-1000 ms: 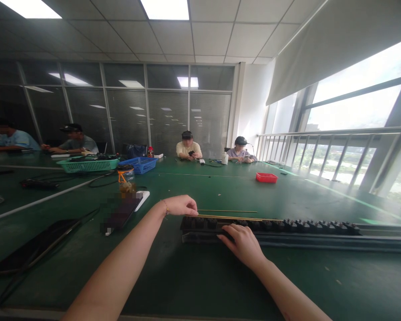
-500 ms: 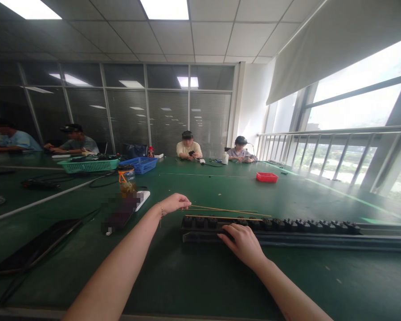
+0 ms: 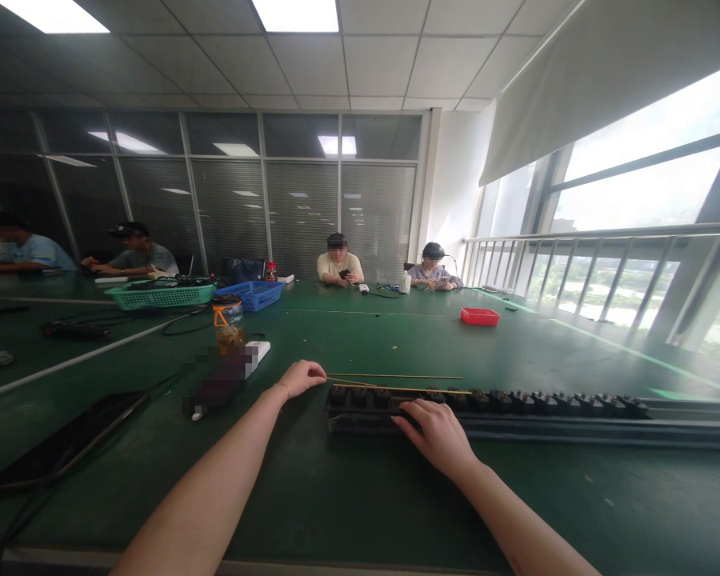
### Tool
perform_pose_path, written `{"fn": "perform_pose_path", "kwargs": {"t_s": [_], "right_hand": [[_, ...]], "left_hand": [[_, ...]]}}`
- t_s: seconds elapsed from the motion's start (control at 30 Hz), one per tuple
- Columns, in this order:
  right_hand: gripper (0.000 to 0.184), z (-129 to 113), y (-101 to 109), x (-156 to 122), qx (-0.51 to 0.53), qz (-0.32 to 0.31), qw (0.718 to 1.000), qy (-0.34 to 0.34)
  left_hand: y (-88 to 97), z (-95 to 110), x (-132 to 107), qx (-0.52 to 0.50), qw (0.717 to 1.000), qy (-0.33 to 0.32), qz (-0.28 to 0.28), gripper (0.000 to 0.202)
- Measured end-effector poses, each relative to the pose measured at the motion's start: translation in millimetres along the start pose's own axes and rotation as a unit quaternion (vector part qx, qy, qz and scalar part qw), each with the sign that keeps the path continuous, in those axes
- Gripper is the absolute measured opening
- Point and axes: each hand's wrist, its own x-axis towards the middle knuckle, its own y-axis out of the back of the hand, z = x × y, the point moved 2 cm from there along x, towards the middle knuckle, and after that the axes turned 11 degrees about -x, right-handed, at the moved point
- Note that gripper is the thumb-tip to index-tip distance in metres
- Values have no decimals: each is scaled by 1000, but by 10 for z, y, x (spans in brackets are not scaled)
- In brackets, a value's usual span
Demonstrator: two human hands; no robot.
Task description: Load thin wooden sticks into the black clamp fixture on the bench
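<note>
My left hand (image 3: 303,378) pinches the end of a thin gold-coloured stick beside the left end of a long black rail (image 3: 360,426). The stick slants right toward the rail's top; its far end is hard to make out. Another thin gold stick (image 3: 405,390) lies along the top of several black blocks (image 3: 534,402) lined up in the rail. A third gold stick (image 3: 420,377) is just behind the rail. My right hand (image 3: 435,432) is on the rail, thumb at the front and fingers bent over the top. Its fingertips are partly hidden.
A dark tablet-like slab (image 3: 66,440) with a cable lies left. Near it are a white device (image 3: 257,357) and a bottle (image 3: 231,324). Green (image 3: 162,298), blue (image 3: 258,298) and red (image 3: 480,318) baskets stand farther back. Several people sit around the green table (image 3: 360,504).
My left hand has moved left and slightly down, drawing its stick left and lower toward the rail. My right hand stays in place on the rail.
</note>
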Motion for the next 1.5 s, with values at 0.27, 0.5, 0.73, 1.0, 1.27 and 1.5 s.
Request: {"fn": "perform_pose_path", "kwargs": {"t_s": [0.27, 0.5, 0.73, 1.0, 1.27, 1.5], "right_hand": [[31, 12, -23, -6, 3, -3, 1000, 1], [34, 6, -10, -8, 5, 7, 1000, 6], [34, -1, -7, -3, 9, 10, 1000, 9], [32, -5, -12, -4, 8, 7, 1000, 5], [30, 24, -52, -11, 3, 13, 1000, 4], [31, 31, -68, -12, 10, 9, 1000, 4]], "left_hand": [[31, -8, -73, 137, 988, -12, 64, 24], [53, -27, -104, 156, 984, -5, 89, 25], [33, 14, -123, 165, 982, 7, 92, 25], [-8, 35, -120, 206, 972, 9, 116, 22], [163, 451, -24, 27, 994, -12, 105, 31], [196, 1273, -217, 48, 976, -60, -204, 29]]}}
